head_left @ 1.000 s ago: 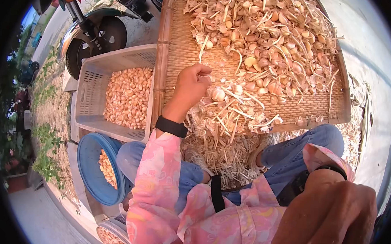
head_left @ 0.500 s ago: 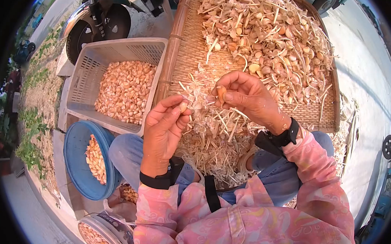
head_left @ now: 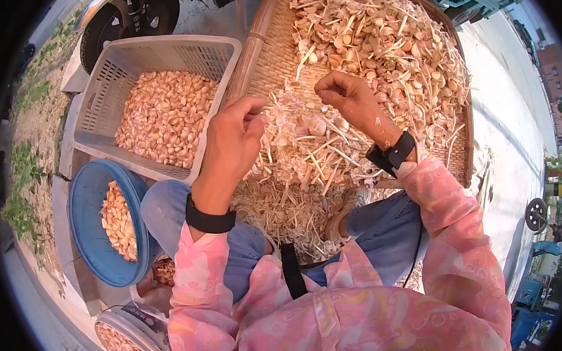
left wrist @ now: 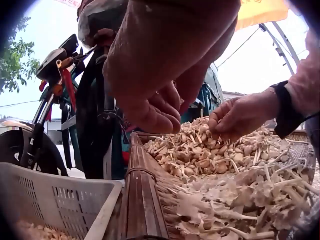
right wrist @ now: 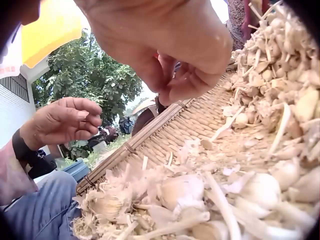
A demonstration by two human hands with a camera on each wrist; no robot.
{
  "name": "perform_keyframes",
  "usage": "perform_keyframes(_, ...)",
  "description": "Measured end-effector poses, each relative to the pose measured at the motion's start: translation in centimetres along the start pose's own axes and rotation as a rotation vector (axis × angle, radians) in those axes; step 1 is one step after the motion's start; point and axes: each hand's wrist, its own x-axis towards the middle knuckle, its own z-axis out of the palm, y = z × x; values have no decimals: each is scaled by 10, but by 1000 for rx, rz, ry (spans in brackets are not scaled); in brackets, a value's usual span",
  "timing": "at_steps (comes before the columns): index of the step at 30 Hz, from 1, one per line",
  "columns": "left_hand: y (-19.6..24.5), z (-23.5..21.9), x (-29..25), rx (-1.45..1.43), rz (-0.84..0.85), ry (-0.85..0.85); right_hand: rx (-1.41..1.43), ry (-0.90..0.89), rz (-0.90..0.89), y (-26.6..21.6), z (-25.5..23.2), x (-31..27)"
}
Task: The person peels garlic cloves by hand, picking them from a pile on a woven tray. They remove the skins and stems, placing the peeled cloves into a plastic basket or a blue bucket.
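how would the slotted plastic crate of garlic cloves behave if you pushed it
The crate would probably feel stiff, as its slotted plastic sides form a clean box shape. It may be heavy, since many garlic cloves lie piled inside. Looking broader than deep, it should slide rather than tip.

Garlic heap (right wrist: 282, 70) cut off by the right wrist view's right edge

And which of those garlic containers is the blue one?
The round tub holding garlic cloves beside the person's left knee; the slotted crate is pale grey, the small bucket whitish.
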Motion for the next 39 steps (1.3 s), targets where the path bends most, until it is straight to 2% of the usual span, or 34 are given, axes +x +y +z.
perform_keyframes(2,-5,53,16,269,284,-121,31,50,57,20,2,-26)
perform_keyframes(5,-23,94,51,465,268,-111,97,67,117,34,3,-44)
perform_keyframes(7,-24,104,72,537,241,-142,153,76,120,37,2,-47)
perform_keyframes(10,-27,113,91,710,287,-285,63,32,36,33,-9,-45)
perform_keyframes(11,-29,115,92,773,333,-276,80,55,37,32,-10,-44)
perform_keyframes(13,-25,115,93,795,275,-290,53,79,27,30,-17,-42)
perform_keyframes(14,-24,111,93,807,242,-291,38,85,20,28,-20,-41)
perform_keyframes(15,-22,98,88,610,312,-194,56,77,63,23,-23,-42)
perform_keyframes(17,6,63,75,369,164,30,-129,100,-88,26,-23,-42)
perform_keyframes(18,7,40,71,402,118,154,-222,110,-162,26,-22,-44)
perform_keyframes(19,1,11,69,433,75,280,-288,60,-160,23,-21,-47)
perform_keyframes(21,-46,-49,64,819,182,324,-476,28,-249,17,-11,-54)
perform_keyframes(24,-38,-45,37,754,201,267,-656,-63,-324,22,2,-51)
perform_keyframes(25,-27,-26,30,504,82,168,-697,-85,-323,29,8,-48)
perform_keyframes(27,-14,14,18,209,-14,-51,-733,-112,-305,29,12,-44)
perform_keyframes(29,-13,51,14,188,48,-140,-644,-64,-280,26,14,-44)
perform_keyframes(32,-31,89,24,-214,-69,-149,-357,-50,-168,18,16,-46)
perform_keyframes(36,-8,90,25,-570,-203,-101,49,-69,-10,1,8,-51)
perform_keyframes(37,-8,89,25,-653,-246,-77,46,-75,-38,2,7,-52)
perform_keyframes(39,-3,89,26,-773,-299,-50,-206,22,-253,0,5,-54)
